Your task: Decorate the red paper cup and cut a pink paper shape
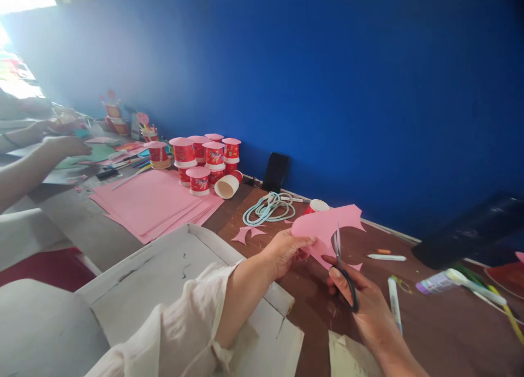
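My left hand (289, 251) pinches a sheet of pink paper (319, 227) by its near left edge, thumb on top. Curved cuts mark the sheet's right side. In my right hand (364, 298) are scissors (336, 246) with black handles, fingers through the loops. Their blades stand at the paper's cut edge and look slightly parted. Small pink scraps (242, 235) lie on the brown table to the left. Behind the sheet, a red paper cup (317, 205) with a white rim is partly hidden.
Pink-topped red cups (199, 180) stand stacked behind pink sheets (155, 199). A pale blue cord (262, 209), a phone (276, 171), markers (394, 303), a glue stick (438, 281) and a black bottle (466, 232) surround my hands. An open white box (135, 273) lies below. Another person's arms (36, 164) reach in from the left.
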`<state>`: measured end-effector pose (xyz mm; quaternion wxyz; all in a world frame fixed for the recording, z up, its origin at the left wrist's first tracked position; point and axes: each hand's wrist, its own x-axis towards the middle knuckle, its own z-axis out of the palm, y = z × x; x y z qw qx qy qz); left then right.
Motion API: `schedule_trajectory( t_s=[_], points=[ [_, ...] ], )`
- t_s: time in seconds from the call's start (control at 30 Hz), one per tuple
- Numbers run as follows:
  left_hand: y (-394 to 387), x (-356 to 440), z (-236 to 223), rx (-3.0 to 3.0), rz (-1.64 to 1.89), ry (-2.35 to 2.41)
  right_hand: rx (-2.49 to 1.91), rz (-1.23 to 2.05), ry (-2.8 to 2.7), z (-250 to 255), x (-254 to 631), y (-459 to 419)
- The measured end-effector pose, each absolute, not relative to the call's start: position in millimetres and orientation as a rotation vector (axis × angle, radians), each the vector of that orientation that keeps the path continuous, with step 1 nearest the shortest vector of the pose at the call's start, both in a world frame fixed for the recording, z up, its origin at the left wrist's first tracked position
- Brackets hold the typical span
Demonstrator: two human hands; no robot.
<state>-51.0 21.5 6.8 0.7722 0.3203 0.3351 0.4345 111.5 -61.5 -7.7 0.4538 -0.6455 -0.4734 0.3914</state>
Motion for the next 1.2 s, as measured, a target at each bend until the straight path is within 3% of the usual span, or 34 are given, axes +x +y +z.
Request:
schedule_trajectory(
  t_s=[0.83,1.2],
  points=[
    [22.1,-50.3,0.4,0.781,0.877,0.717,-1.659,0.847,-1.222,-8.8,113.5,-62.1],
    [24.2,-49.2,-2.2,0.784,0.894,0.709,-1.636,0.949,-1.193,-13.8,119.3,-59.0]
  ],
)
